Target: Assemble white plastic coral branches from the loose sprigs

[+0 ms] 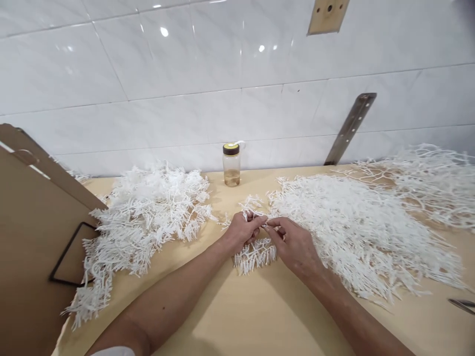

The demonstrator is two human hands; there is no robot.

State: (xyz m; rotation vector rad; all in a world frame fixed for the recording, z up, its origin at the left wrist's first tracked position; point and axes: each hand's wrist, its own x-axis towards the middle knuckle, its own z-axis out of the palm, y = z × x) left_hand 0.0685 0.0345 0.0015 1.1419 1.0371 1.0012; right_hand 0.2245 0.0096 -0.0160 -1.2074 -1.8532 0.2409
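Observation:
Both hands meet over the wooden table, in the gap between two white heaps. My left hand (245, 228) is closed round a white branching plastic sprig (256, 254), whose short twigs hang out below and stick up above the fingers. My right hand (291, 240) pinches at the same spot with thumb and forefinger, touching a thin end of the sprig; the exact grip is too small to make out. To the left spreads a heap of white fringed sprigs (152, 212). Close by my right hand lies a larger heap of similar white sprigs (356, 222).
A clear bottle (231, 165) with a dark and yellow lid stands at the back by the tiled wall. Cardboard (33, 222) rises at the left edge. Longer bare white branches (438, 183) lie far right. Scissor-like handles (463, 304) show at the right edge.

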